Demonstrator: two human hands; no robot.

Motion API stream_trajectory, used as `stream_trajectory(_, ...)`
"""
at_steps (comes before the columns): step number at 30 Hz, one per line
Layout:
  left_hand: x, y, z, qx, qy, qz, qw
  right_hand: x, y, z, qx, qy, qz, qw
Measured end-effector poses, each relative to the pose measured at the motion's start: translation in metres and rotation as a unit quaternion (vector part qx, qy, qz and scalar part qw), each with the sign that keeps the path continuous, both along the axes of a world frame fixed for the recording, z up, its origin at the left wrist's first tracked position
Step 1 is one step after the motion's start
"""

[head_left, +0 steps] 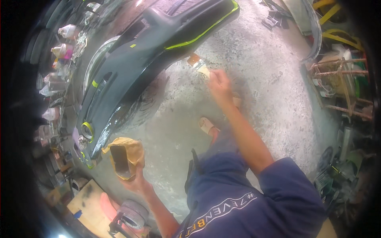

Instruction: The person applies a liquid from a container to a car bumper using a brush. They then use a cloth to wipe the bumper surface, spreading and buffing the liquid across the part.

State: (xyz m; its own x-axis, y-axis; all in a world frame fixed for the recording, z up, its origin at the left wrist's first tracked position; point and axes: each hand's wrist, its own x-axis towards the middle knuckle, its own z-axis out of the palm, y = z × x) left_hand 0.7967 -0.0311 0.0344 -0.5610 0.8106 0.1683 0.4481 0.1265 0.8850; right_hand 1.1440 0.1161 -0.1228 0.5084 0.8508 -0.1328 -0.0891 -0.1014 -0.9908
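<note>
My left hand point(137, 182) grips a container wrapped in crumpled yellow-brown paper point(135, 152), with a dark opening facing up. My right hand point(220, 85) is closed on the pale handle of a flat paintbrush point(201, 68), whose brown bristles point up and left. Just beyond the bristles lies the lower edge of a large dark car bumper point(135, 67); a small gap seems to separate them. Wet-looking gloss shines along its near side. Yellow-green masking tape point(202, 35) follows its upper right edge, and a tape-edged round opening point(87, 131) sits at its lower left end.
Plastic bottles point(57, 85) line the left side. At lower left are a board point(85, 202) and a grey round roll-like object point(133, 214). A rusty metal rack point(341, 73) stands at right, near yellow straps point(331, 16). My sandalled foot point(207, 125) is on the concrete floor point(274, 99).
</note>
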Motion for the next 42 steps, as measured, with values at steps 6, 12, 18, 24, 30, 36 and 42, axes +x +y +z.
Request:
stream_trajectory(6,0.0,-0.004,0.004,0.004,-0.014,-0.004,1.0,0.01,-0.007,0.061,0.188,-0.323,0.021,0.927)
stream_trajectory(12,0.002,-0.004,-0.001,0.014,-0.038,-0.024,0.999,0.011,0.034,0.073,0.277,-0.428,0.135,0.85)
stream_trajectory(18,-0.005,-0.006,-0.004,0.009,0.002,-0.02,1.0,0.041,0.016,0.015,0.111,-0.407,0.045,0.905)
stream_trajectory(24,-0.007,-0.01,-0.008,-0.043,0.022,0.016,0.999,0.052,0.015,0.066,0.121,-0.397,0.066,0.907)
stream_trajectory(30,0.0,0.002,-0.005,-0.013,0.002,0.004,1.0,0.064,0.051,0.093,0.203,-0.395,0.135,0.886)
stream_trajectory(36,-0.001,-0.002,-0.006,-0.035,0.009,0.025,0.999,0.098,0.032,0.014,0.079,-0.412,0.045,0.907)
stream_trajectory(42,-0.002,-0.009,-0.008,-0.022,-0.018,0.022,0.999,0.082,0.043,0.033,0.058,-0.34,-0.068,0.936)
